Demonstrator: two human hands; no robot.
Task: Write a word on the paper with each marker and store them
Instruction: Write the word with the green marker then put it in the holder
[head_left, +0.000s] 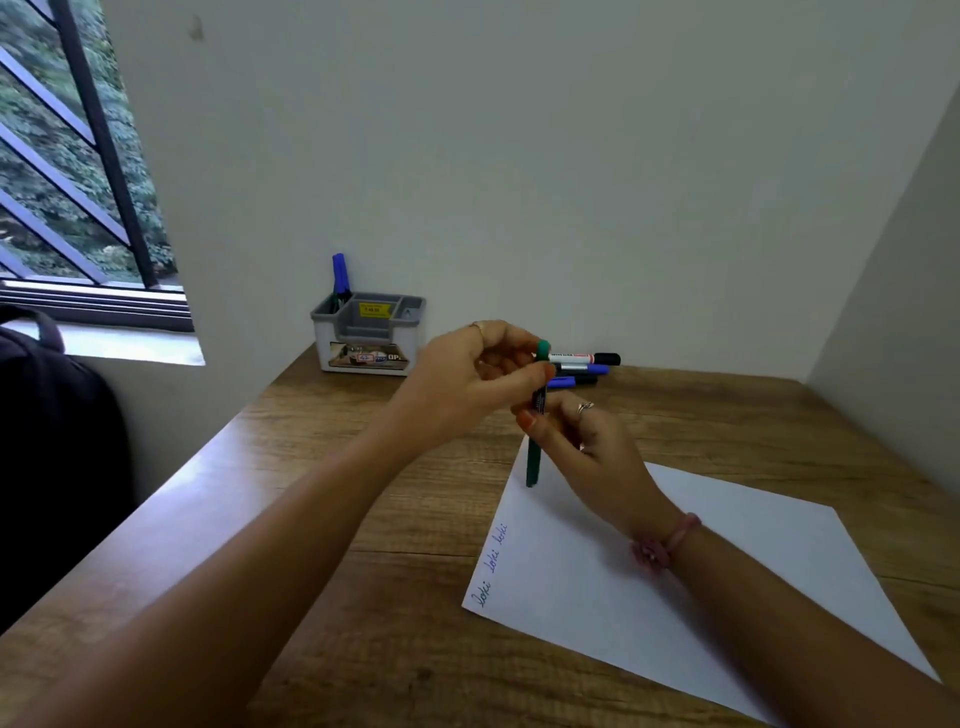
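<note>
I see the right hand gripping the upright green marker over the paper while the left hand pinches its cap, likely capping before storing.

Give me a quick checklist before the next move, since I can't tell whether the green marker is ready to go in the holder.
1. Green marker held upright by right hand: ok.
2. Left hand on its green cap: ok.
3. Cap fully seated: cannot tell.
4. Organizer has open compartments; blue marker already stored: ok.
5. Words on paper: three visible; green among them: cannot tell.
6. Three markers still on desk: not ok.
</note>
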